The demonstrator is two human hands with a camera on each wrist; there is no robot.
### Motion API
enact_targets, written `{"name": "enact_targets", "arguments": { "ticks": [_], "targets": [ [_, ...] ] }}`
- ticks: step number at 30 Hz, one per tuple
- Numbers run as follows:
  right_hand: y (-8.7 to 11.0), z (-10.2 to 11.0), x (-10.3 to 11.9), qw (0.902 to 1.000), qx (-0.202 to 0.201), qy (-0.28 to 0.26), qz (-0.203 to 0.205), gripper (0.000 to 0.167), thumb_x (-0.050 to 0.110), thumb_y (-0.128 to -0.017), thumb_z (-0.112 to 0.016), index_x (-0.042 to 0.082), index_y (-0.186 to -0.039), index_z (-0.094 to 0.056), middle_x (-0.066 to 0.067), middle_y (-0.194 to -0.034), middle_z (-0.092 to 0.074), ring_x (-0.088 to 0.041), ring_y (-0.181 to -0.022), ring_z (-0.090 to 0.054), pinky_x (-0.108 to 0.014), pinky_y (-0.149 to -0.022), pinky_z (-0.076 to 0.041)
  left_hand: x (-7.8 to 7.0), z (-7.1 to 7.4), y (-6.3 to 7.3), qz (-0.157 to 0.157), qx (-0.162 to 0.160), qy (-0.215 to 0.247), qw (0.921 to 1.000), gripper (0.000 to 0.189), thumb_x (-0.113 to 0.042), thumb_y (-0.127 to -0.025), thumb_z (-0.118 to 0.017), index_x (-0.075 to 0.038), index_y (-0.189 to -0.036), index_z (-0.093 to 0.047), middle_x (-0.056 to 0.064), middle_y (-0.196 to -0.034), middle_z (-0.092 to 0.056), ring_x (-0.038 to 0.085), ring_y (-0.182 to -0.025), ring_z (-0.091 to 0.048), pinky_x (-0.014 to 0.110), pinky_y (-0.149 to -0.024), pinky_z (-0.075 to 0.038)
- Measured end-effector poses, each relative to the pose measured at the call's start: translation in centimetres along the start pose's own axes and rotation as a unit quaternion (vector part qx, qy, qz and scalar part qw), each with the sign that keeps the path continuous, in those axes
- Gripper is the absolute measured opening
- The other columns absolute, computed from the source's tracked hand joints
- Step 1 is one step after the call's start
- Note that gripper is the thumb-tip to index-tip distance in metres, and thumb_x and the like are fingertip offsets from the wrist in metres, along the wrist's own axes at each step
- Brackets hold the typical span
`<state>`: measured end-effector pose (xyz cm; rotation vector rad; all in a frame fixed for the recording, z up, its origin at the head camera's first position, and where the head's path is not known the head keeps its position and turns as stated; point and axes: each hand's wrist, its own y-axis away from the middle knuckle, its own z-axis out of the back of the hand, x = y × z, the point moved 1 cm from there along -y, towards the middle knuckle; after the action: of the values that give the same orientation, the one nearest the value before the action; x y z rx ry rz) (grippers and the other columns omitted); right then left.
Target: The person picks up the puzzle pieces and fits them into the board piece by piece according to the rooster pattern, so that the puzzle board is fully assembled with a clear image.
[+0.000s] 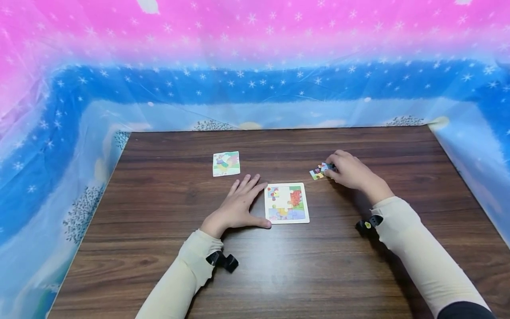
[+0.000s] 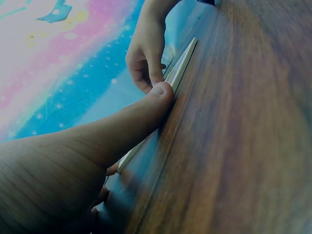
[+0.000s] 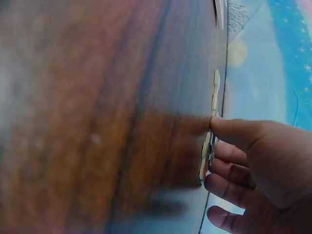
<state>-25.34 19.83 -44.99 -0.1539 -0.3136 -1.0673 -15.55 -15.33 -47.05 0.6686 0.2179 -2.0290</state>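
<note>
A square jigsaw puzzle board (image 1: 307, 212) with a pale frame lies on the table, partly filled with picture pieces; a white gap shows in its middle. At its left side my left hand (image 1: 235, 208) rests with fingers spread, thumb at the near corner and index finger at the far corner. In the left wrist view the thumb (image 2: 158, 95) presses against the board's edge. To the board's right, my right hand (image 1: 350, 173) bends over a small cluster of loose puzzle pieces (image 1: 317, 174). Its thumb and curled fingers pinch a puzzle piece (image 3: 205, 153), partly hidden by the hand.
A square picture card (image 1: 226, 164) lies beyond the left hand, showing a colourful drawing. The dark wood-grain table (image 1: 167, 186) is bounded at the back and sides by a pink and blue cloth (image 1: 255, 84) with snowflakes. Black wrist cameras sit on both sleeves.
</note>
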Motion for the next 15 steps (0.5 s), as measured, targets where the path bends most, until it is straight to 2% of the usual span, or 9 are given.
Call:
{"name": "enact_targets", "arguments": {
  "ticks": [3, 8, 15],
  "targets": [
    [0.1, -0.1, 0.1, 0.9997, 0.004, 0.022, 0.003, 0.035, 0.019, -0.106, -0.065, -0.008, -0.128, -0.066, -0.024, -0.122, -0.063, -0.041, -0.113, -0.061, -0.063, -0.096, -0.048, 0.0, 0.0, 0.0, 0.0, 0.001, 0.001, 1.0, 0.117, -0.066, -0.079, -0.085, -0.016, -0.169, -0.03, 0.01, -0.177, -0.011, 0.031, -0.163, 0.001, 0.053, -0.13, 0.003],
    [0.6, -0.2, 0.8, 0.9996, -0.008, 0.027, 0.009, 0.036, 0.021, -0.109, -0.062, -0.008, -0.129, -0.065, -0.024, -0.124, -0.062, -0.042, -0.117, -0.06, -0.064, -0.097, -0.047, 0.1, -0.1, -0.1, 0.001, 0.004, 0.0, 1.0, 0.117, -0.066, -0.079, -0.085, -0.017, -0.169, -0.029, 0.01, -0.177, -0.01, 0.031, -0.163, 0.001, 0.053, -0.13, 0.003],
    [1.0, -0.6, 3.4, 0.9978, -0.021, 0.028, 0.057, 0.036, 0.025, -0.108, -0.064, -0.005, -0.128, -0.067, -0.02, -0.122, -0.064, -0.037, -0.112, -0.062, -0.061, -0.096, -0.048, 0.1, 0.0, 0.0, 0.001, 0.002, 0.002, 1.0, 0.117, -0.066, -0.079, -0.085, -0.016, -0.169, -0.03, 0.011, -0.177, -0.011, 0.032, -0.163, 0.0, 0.054, -0.13, 0.002]
  ]
}}
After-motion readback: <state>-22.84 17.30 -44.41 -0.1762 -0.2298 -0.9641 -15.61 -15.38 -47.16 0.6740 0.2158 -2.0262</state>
